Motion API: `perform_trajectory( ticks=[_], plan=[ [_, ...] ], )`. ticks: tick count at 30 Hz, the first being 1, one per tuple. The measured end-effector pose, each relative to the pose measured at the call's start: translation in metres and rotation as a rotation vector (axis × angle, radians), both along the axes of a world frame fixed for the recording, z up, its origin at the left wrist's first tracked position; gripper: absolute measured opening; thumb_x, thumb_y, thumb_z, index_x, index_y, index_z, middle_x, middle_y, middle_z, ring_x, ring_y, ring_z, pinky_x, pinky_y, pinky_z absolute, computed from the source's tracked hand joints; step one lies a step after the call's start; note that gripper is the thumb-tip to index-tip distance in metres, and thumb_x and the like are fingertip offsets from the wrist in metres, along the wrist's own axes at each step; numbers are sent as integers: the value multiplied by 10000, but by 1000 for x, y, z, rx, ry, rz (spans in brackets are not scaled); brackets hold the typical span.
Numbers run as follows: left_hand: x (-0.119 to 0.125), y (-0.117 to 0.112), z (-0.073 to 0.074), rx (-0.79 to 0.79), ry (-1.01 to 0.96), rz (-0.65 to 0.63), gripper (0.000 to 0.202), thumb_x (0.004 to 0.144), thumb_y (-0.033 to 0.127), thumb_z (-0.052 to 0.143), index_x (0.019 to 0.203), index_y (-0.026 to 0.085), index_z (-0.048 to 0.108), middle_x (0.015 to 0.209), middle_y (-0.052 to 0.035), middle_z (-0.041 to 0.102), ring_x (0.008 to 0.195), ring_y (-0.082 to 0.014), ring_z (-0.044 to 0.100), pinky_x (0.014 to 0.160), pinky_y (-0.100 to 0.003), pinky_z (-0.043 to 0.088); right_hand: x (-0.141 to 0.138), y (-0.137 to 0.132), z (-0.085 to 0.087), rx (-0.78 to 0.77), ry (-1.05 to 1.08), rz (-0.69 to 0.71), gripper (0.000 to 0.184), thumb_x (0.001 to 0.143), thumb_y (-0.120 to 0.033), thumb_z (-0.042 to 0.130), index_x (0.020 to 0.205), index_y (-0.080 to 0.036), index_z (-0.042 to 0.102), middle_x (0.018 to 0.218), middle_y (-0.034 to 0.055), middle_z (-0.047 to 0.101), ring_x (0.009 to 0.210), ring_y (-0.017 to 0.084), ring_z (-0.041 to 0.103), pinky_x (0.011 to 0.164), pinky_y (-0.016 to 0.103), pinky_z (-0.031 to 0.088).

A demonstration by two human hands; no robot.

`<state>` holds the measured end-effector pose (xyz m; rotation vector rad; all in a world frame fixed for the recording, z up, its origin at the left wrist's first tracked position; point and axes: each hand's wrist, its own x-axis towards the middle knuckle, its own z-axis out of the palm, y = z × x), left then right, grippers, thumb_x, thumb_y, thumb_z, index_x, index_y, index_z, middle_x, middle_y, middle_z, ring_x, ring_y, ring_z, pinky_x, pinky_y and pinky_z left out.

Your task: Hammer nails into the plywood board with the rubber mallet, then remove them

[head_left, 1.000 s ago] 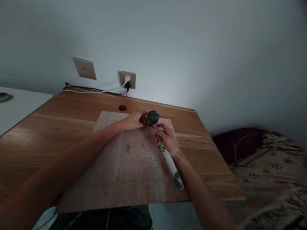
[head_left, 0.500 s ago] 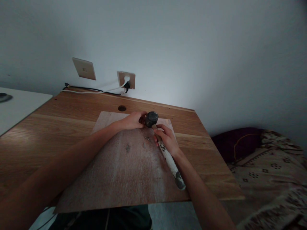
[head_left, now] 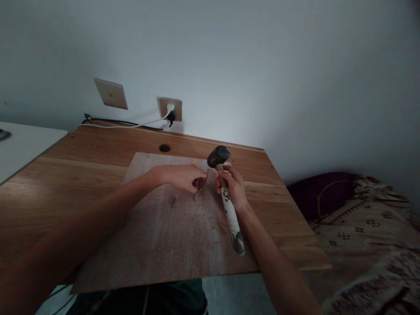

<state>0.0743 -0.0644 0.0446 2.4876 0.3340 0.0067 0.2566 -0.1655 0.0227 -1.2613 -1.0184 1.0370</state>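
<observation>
My right hand grips a mallet near the top of its handle. Its head is dark and blocky, and the handle is wooden with worn white paint. The head is raised over the far right part of a thin reddish-brown board. Low over the board, my left hand has thumb and fingers pinched at a nail. Just in front of those fingers lies another nail, with a small cluster of nails to its left. Beyond the left fingertips a tiny dark point shows, too small to name.
Under the board is a wooden desk with a round cable hole. Cables run along the wall to a socket. A white surface stands at the left, and patterned cloth lies at the right.
My left hand has come back from beside the mallet head toward me and now pinches a nail on the board. The mallet has moved slightly right, its head rising, its handle more upright.
</observation>
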Motion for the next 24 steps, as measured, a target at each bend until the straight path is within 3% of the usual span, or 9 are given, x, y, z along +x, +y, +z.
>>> perform_trajectory(
  ticks=[8, 12, 24],
  plan=[
    [-21, 29, 10, 153, -1, 96, 106, 742, 97, 612, 737, 189, 663, 761, 10, 678, 681, -146, 601, 632, -273, 386, -1, 0, -4, -10, 14, 10, 277, 771, -452, 686, 903, -231, 581, 487, -89, 566, 354, 117, 502, 377, 238, 348],
    [-31, 43, 8, 181, -23, 185, 122, 766, 124, 608, 802, 183, 709, 791, -8, 696, 706, -157, 618, 657, -277, 395, 0, 1, -6, -5, 12, -1, 275, 776, -456, 688, 894, -235, 575, 492, -89, 564, 356, 116, 501, 377, 241, 347],
    [-28, 36, 7, 231, -119, 217, 137, 768, 84, 632, 679, 186, 657, 777, -30, 643, 710, -165, 566, 690, -294, 389, -3, -2, -1, -10, -12, -2, 308, 774, -492, 708, 886, -235, 581, 482, -79, 556, 361, 123, 498, 392, 250, 343]
  ],
)
